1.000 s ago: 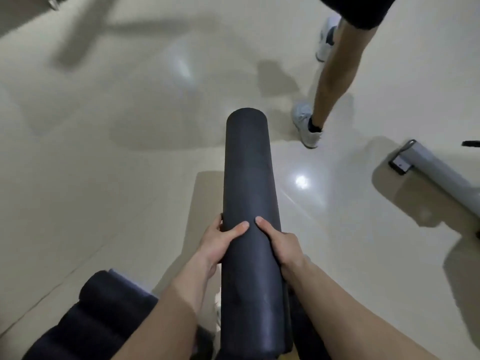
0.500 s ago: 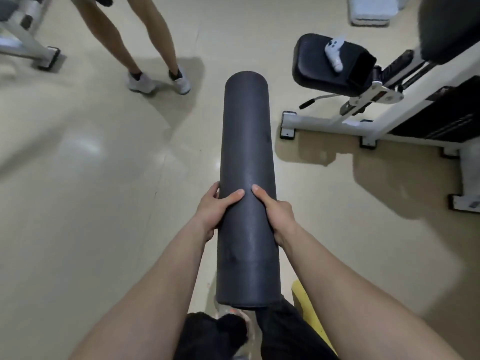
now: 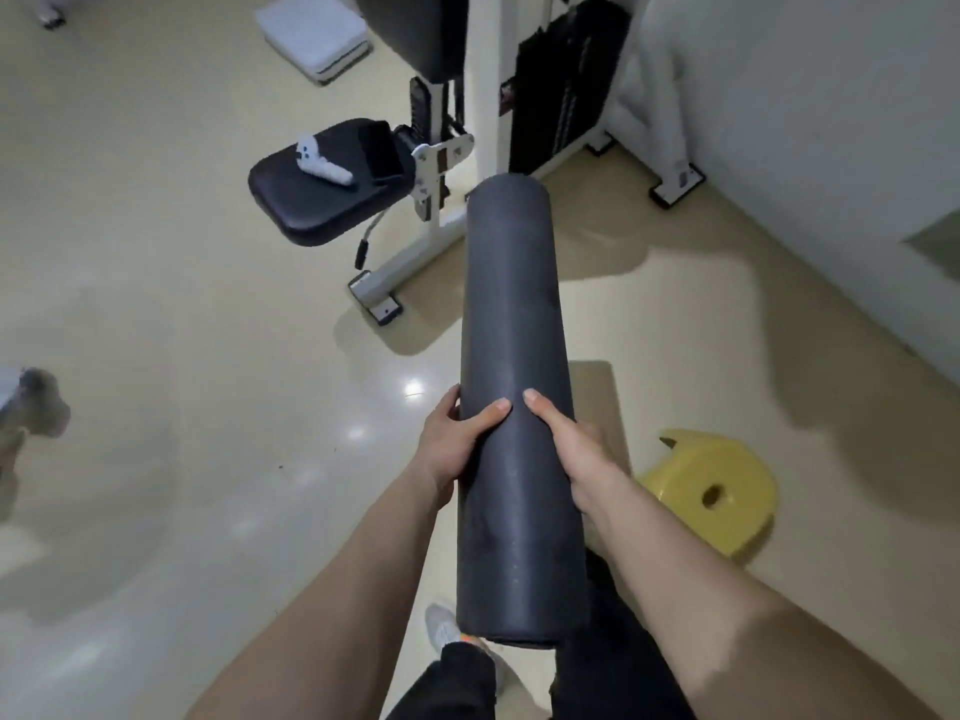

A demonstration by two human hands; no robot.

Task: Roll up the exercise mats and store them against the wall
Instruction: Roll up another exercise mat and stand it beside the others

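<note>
A dark grey rolled-up exercise mat (image 3: 511,314) is held out in front of me, pointing away, above the floor. My left hand (image 3: 451,443) grips its left side and my right hand (image 3: 571,454) grips its right side, thumbs nearly meeting on top. The white wall (image 3: 831,137) rises at the right, beyond the roll's far end.
A white weight machine (image 3: 441,163) with a black seat (image 3: 322,194) stands ahead, a white controller lying on the seat. A yellow stool (image 3: 711,491) sits on the floor at my right. White folded pads (image 3: 314,36) lie far back. A blurred shoe (image 3: 31,402) shows at the left edge.
My view has swung right: the other person's legs left the frame, the weight machine moved to the centre, the wall and yellow stool came in. Both hands keep the same grip on the roll.
</note>
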